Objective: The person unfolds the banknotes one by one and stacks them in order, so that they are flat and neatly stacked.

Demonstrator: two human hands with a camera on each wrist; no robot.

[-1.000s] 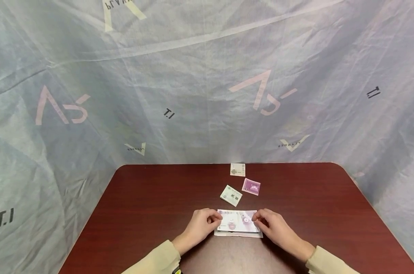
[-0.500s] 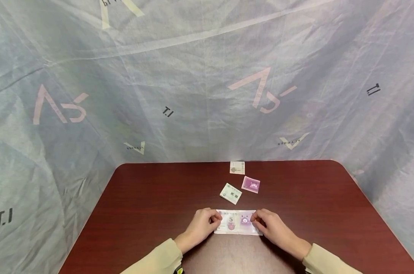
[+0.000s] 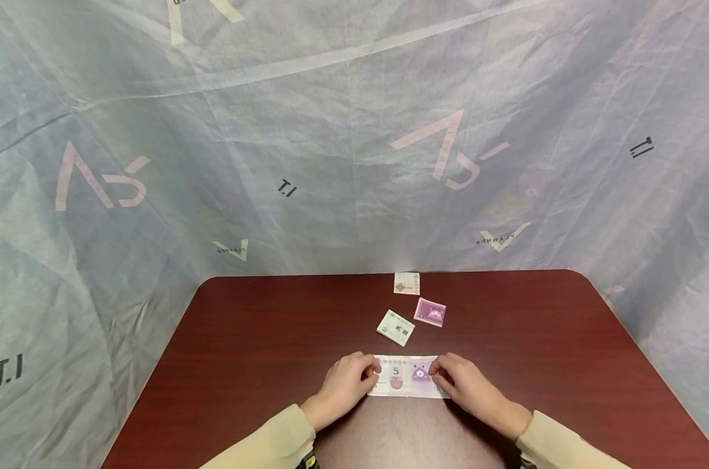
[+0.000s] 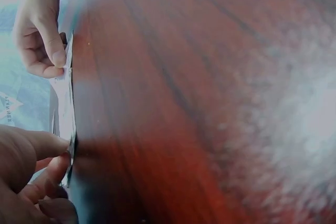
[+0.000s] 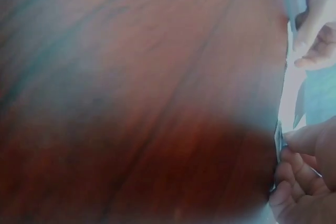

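Observation:
A banknote (image 3: pixel 407 385) printed with a 5 and a purple bear lies lengthwise between my hands near the front of the table. Its left end is pinched between thumb and fingers of my left hand (image 3: pixel 344 385); my right hand (image 3: pixel 470 388) pinches the opposite end. From the left wrist view, the paper (image 4: pixel 67 114) shows edge-on, close over the tabletop, with more than one layer at its edge. Thumb and forefinger of the near left hand (image 4: pixel 31 174) meet on it there. In the right wrist view my right hand (image 5: pixel 310 169) grips the paper's near corner.
Beyond the hands lie a greenish banknote stack (image 3: pixel 396 327) marked 2, a folded-looking purple note (image 3: pixel 430 312) and a pale note (image 3: pixel 407 283) by the back edge. The dark red table (image 3: pixel 260 339) is surrounded by grey fabric (image 3: pixel 331 130) hanging behind and at both sides.
The 5 banknote, earlier held slightly above another paper beneath it, has come down level over it. Both hands keep their hold at the ends. The head view has tilted slightly downward.

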